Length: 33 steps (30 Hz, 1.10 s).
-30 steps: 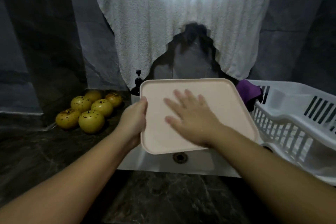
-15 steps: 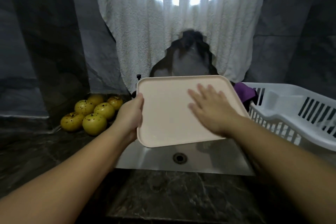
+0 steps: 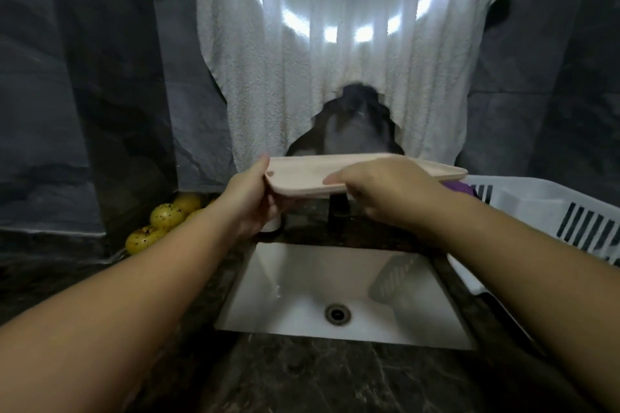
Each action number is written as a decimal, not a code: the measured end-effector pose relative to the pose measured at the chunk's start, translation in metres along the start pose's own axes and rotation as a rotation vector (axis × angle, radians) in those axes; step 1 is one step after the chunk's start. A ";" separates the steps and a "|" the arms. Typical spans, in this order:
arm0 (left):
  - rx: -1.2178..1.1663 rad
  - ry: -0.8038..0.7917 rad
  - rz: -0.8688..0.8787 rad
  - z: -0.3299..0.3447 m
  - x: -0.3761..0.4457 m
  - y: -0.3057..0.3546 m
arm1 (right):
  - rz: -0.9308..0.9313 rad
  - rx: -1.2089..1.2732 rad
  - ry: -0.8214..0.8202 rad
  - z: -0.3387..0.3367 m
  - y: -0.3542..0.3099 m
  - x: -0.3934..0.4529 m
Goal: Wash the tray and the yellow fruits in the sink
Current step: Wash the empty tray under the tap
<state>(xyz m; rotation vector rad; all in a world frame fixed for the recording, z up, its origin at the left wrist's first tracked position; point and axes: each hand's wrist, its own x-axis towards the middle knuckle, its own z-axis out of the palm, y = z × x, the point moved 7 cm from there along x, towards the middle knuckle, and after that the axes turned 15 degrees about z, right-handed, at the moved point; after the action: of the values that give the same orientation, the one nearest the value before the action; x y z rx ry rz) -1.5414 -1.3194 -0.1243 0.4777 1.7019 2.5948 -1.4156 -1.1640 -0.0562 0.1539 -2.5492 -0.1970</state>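
Note:
A pale pink tray (image 3: 302,174) hangs almost level above the back of the steel sink (image 3: 285,285), seen nearly edge-on. My left hand (image 3: 250,201) grips its left edge, thumb on top and fingers underneath. My right hand (image 3: 382,188) holds the tray's near edge at the middle, fingers curled over the rim. Several speckled yellow fruits (image 3: 166,216) lie on the dark counter to the left of the sink, partly hidden by my left forearm.
A white slatted basket (image 3: 553,211) stands right of the sink with a purple cloth (image 3: 459,186) at its near corner. A white towel (image 3: 335,60) hangs on the wall behind. A dark tap base (image 3: 337,214) and a white bottle (image 3: 271,225) sit under the tray.
The tray has been tipped from a steep tilt to nearly level and lifted towards the back wall. My right hand went from lying flat on its face to holding its near edge.

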 end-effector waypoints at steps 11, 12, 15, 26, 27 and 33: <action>0.763 -0.353 0.558 -0.004 0.024 0.061 | 0.106 -0.046 -0.138 -0.048 0.039 0.066; 0.808 -0.440 0.576 0.003 0.020 0.061 | 0.095 -0.017 -0.158 -0.048 0.038 0.067; 0.720 -0.500 0.600 0.016 0.013 0.062 | 0.086 0.103 -0.150 -0.053 0.034 0.069; 0.169 -0.250 0.469 0.028 -0.018 0.030 | 0.486 0.241 0.361 -0.001 -0.008 0.049; 0.129 -0.226 0.428 0.030 -0.019 0.025 | 0.433 0.223 0.338 0.009 -0.027 0.049; -0.055 -0.065 0.205 -0.015 -0.013 0.009 | 0.418 0.043 0.083 0.072 0.018 0.021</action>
<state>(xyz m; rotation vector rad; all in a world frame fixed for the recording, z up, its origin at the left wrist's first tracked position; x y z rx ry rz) -1.5312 -1.3390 -0.1256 0.7643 1.6365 2.7200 -1.4740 -1.1414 -0.1012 -0.3461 -2.4388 0.0267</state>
